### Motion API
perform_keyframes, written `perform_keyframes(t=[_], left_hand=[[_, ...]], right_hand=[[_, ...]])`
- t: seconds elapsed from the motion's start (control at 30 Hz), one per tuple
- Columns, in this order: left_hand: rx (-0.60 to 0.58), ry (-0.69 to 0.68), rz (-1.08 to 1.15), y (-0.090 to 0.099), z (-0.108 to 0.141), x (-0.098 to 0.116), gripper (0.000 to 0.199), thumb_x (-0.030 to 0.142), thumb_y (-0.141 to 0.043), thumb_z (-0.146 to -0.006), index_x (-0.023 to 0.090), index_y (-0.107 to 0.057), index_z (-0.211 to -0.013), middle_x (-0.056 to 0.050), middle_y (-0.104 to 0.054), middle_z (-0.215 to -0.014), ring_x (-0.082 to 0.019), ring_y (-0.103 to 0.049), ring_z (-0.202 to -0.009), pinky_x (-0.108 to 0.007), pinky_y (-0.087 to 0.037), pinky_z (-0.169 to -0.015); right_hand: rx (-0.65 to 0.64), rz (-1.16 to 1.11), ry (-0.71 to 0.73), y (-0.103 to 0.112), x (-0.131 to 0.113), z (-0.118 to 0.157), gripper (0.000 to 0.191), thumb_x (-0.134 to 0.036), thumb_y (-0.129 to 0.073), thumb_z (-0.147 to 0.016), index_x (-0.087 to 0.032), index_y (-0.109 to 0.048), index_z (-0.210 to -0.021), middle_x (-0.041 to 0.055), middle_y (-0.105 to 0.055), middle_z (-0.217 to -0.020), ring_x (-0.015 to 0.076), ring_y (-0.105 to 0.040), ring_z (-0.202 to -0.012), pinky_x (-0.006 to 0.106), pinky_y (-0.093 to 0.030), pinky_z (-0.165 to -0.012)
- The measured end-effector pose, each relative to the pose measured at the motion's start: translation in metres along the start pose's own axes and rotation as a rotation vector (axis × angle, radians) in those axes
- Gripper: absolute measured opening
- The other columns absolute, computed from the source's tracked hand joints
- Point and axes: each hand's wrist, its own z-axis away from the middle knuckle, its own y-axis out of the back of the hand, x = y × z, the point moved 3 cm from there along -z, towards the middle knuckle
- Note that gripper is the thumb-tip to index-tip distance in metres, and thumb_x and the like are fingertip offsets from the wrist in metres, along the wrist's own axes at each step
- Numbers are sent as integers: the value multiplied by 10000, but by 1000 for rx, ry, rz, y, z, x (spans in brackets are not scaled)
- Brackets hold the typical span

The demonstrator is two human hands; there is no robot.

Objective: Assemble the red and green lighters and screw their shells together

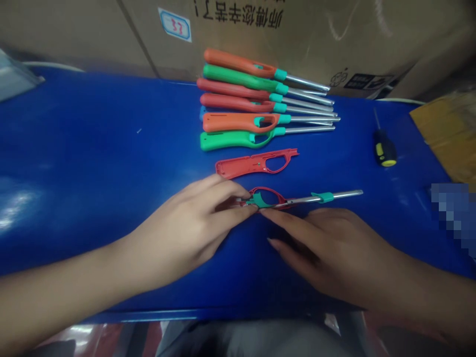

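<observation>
Head view: left hand (182, 223) narrowly holds the open lighter (297, 200) at its 9 o'clock end, long axis running toward 3 o'clock; right hand (327, 253) touches it, grip unclear.

Brown cardboard cartons (297, 34) stand behind the glossy blue surface (74, 148), one carrying a white label (174, 25) with a handwritten red 33. A white cable (52, 64) runs along the far edge, and light glares on the surface's left side.
</observation>
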Motion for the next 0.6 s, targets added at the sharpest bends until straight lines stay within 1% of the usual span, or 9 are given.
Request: perform_keyframes(t=[0.2, 0.33, 0.4, 0.5, 0.6], left_hand=[[14, 8, 9, 0, 1, -1, 358, 118, -560, -974, 198, -646, -1311, -107, -636, -1213, -242, -591, -1078, -378, -510, -898], [20, 8, 17, 0, 1, -1, 360, 114, -568, -969, 200, -645, -1310, -101, -637, -1219, -238, -594, -1088, -376, -509, -911], [18, 10, 22, 0, 1, -1, 361, 111, -570, -968, 202, -643, -1310, -97, -634, -1231, -235, -592, -1095, -374, -508, -922], [7, 19, 31, 0, 1, -1, 364, 104, -562, -970, 204, -637, -1312, -95, -633, -1246, -236, -588, -1109, -378, -505, -936], [4, 27, 40, 1, 1, -1, 347, 111, -560, -972, 203, -635, -1299, -92, -637, -1246, -239, -590, -1106, -385, -507, -934]], right_hand=[[0, -27, 4, 0, 0, 0, 399, -329, -456, -1044, -147, -533, -1390, 4, -710, -728, 183, -649, -564, 338, -408, -557], [10, -18, 18, -1, 0, 0, 391, -312, -455, -1041, -122, -548, -1370, 11, -705, -700, 186, -641, -543, 334, -408, -544], [30, -18, 20, -1, 0, -1, 379, -311, -463, -1037, -129, -560, -1355, 13, -704, -702, 190, -637, -544, 335, -413, -542], [42, -61, 6, 0, -1, -1, 357, -312, -494, -1026, -157, -574, -1337, 8, -708, -725, 187, -641, -568, 332, -433, -556], [26, -143, -40, -1, -1, 0, 366, -308, -519, -1016, -175, -560, -1354, -4, -706, -728, 165, -640, -579, 310, -446, -568]])
